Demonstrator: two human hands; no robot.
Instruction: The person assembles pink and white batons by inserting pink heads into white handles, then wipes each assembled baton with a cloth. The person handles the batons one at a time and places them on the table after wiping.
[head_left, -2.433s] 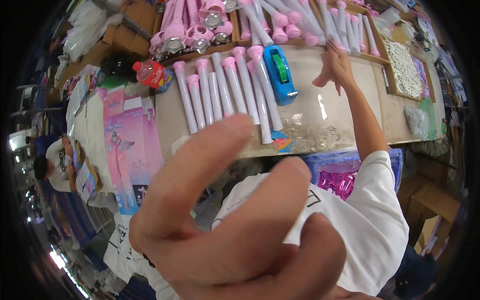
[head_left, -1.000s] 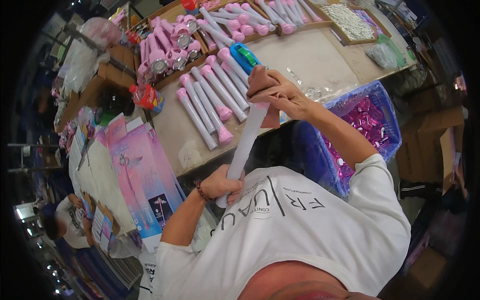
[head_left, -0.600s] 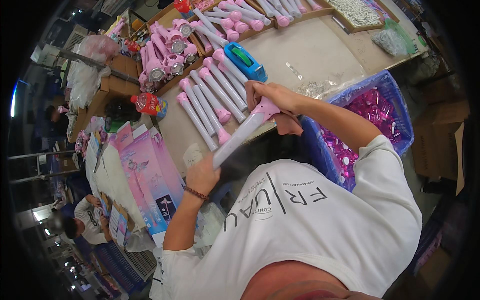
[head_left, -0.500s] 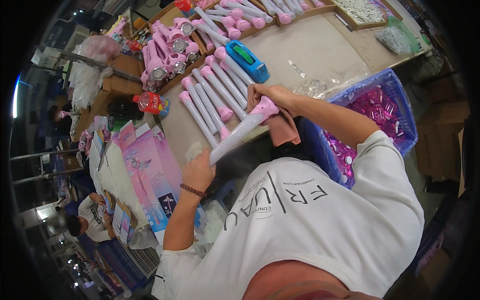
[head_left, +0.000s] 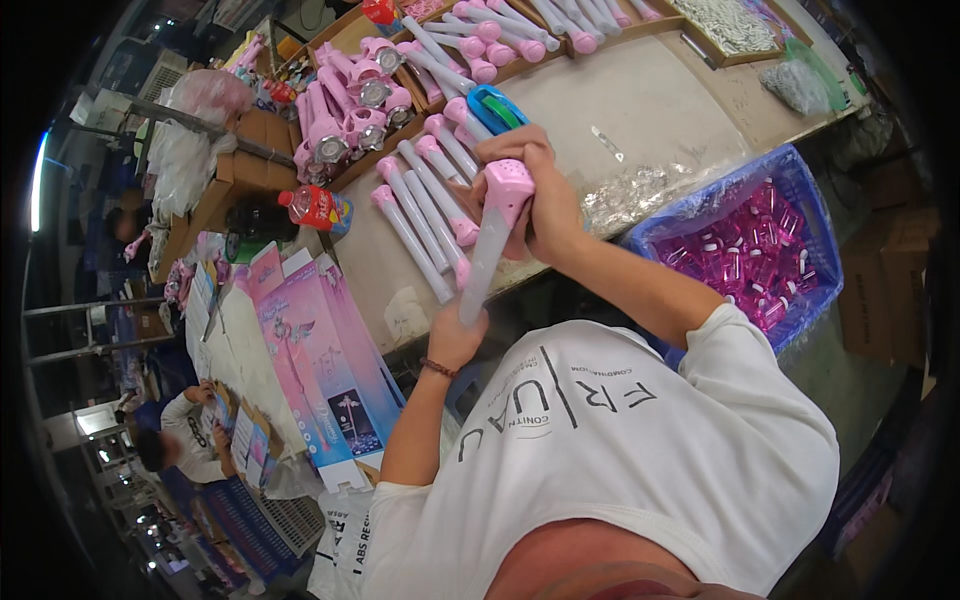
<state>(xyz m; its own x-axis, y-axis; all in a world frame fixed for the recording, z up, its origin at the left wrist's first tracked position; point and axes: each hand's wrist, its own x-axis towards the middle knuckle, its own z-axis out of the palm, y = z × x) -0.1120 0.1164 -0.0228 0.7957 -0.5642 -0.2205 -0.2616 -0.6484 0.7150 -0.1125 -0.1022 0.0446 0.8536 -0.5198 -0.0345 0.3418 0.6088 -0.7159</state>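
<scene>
A toy wand handle, a whitish tube with a pink head (head_left: 487, 255), is held up over the table's near edge. My left hand (head_left: 458, 335), closed, grips its lower end. Around the pink head, the fingers of my right hand (head_left: 550, 205) are wrapped, with a brownish-pink cloth (head_left: 516, 242) partly hidden between hand and wand. Just beyond lie several similar pink-and-white wand tubes (head_left: 412, 225) side by side on the table. A blue tape dispenser (head_left: 497, 108) stands behind my right hand, partly covered by it.
Right of me, a blue basket (head_left: 832, 255) holds many clear magenta pieces. Boxes of pink wand parts (head_left: 345, 100) line the table's far side. A red-labelled bottle (head_left: 315, 208) and printed packaging sheets (head_left: 310, 350) sit at left. Another person (head_left: 190, 440) works at far left.
The wand has swung more upright, its pink head now facing up. My left hand has moved right, and my right hand has wrapped round the head; the hanging cloth is now mostly hidden.
</scene>
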